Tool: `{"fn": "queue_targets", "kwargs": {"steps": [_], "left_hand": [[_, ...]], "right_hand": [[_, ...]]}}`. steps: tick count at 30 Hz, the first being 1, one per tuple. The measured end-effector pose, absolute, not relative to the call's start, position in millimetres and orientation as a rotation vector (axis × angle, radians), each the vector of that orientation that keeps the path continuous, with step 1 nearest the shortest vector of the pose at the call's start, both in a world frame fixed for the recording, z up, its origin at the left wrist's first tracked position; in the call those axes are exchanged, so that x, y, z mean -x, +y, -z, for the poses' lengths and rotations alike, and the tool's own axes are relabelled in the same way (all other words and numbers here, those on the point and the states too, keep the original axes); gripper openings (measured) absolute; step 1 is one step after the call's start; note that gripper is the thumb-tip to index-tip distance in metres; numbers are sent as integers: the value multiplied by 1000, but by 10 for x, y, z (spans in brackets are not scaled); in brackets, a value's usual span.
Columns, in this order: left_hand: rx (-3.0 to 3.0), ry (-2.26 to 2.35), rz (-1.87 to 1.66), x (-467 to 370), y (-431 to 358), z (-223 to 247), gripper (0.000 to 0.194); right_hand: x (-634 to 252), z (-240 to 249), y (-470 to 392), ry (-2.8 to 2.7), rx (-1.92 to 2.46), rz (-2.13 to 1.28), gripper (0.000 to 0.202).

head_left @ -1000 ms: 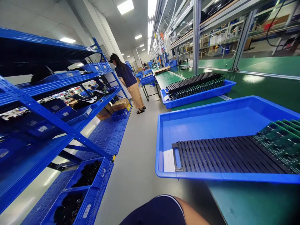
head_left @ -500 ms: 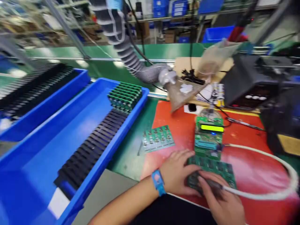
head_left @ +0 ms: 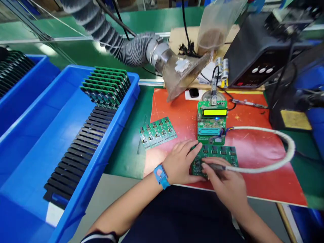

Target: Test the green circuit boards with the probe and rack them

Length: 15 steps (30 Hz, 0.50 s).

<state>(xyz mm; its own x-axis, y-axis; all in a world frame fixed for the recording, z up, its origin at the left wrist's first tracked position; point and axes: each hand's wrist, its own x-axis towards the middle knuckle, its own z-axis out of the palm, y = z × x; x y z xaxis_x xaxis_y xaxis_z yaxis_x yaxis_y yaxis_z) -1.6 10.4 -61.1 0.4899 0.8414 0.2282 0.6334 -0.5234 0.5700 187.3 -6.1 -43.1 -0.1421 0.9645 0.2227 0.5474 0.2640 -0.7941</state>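
A green circuit board (head_left: 229,153) lies on the red mat under both hands. My left hand (head_left: 178,163), a blue band at its wrist, holds the board's left side between thumb and fingers. In my right hand (head_left: 229,184) is a dark handheld probe (head_left: 216,166), gripped like a pen over the board's left part; its tip is hidden by my fingers. A white sleeved cable (head_left: 285,162) loops from the probe to a programmer board (head_left: 210,121) with a lit yellow-green display. Left of my hands rests another circuit board (head_left: 158,133), partly on the red mat.
A blue tray (head_left: 97,172) at left bears a black slotted rack (head_left: 78,153) with several upright circuit boards (head_left: 106,84). Above the mat hangs a fume extraction hose (head_left: 131,50) with a flared nozzle (head_left: 181,76). A black box-shaped unit (head_left: 253,50) stands at back right.
The view has tilted down and become sharper. My right fingers and the probe have shifted toward the board's left part. The left hand still holds the board's left side.
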Motion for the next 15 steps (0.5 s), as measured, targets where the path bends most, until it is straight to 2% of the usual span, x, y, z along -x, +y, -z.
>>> {"fn": "queue_targets", "kwargs": {"steps": [10,15], "left_hand": [[-2354,1255,-595,-20,138,495,103],[-2315,1227,-711,-51,148,522,104]], "right_hand": [[-1900,270,-130,-1440,1480,-1014,17],[-2291,278,-51,-1156,1451,-843,8]]}}
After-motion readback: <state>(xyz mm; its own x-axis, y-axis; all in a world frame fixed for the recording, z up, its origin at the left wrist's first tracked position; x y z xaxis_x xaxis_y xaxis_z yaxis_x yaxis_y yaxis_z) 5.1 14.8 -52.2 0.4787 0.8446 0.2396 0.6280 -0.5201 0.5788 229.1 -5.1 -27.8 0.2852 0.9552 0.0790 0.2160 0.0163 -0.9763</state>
